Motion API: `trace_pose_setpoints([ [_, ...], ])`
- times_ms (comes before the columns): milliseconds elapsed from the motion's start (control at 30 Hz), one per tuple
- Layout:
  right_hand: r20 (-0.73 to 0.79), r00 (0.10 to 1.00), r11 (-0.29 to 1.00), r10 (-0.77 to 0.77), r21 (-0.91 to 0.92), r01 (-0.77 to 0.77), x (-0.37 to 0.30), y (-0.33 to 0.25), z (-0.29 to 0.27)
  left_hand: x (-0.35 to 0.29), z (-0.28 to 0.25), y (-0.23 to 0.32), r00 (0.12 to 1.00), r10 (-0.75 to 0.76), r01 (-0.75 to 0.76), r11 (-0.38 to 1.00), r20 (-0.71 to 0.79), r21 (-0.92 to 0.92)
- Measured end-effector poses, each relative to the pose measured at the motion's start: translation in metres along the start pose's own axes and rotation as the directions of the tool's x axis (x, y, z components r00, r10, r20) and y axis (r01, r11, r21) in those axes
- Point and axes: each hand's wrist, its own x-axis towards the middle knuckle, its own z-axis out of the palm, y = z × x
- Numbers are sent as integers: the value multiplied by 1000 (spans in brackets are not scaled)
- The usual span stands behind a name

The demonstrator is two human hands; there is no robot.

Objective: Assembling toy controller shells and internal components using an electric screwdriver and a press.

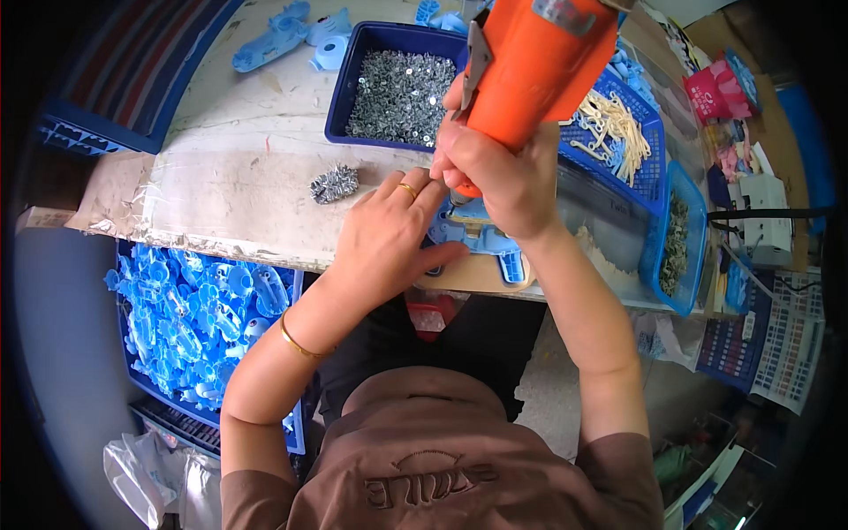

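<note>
My right hand (pixel 511 181) is wrapped round an orange power screwdriver (pixel 521 75), held tip down in front of me. The tool's lower end meets a blue plastic part (pixel 510 254) on a tan board (pixel 481 276) at the table's front edge. From the left, my left hand (pixel 382 231) grips this part, its thumb on the near side and its fingers beside the tool tip. The exact contact of the tip is hidden by my hands. A small heap of screws (pixel 334 184) lies left of my left hand.
A dark blue bin (pixel 334 124) of small metal screws stands behind my hands. To the right are a blue basket (pixel 652 181) of cream-coloured parts and a lighter blue tray (pixel 698 261). Below the table's left edge, a crate (pixel 298 415) holds many blue plastic parts.
</note>
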Motion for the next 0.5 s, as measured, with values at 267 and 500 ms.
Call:
trace_pose_setpoints([
  [267, -37, 992, 993, -117, -37, 116, -5, 14, 4, -3, 6, -2, 1000, -3, 4, 999, -23, 51],
  [500, 123, 985, 974, -122, -175, 142, 0, -10, -4, -3, 4, 0, 999, 21, -20, 999, -34, 28],
])
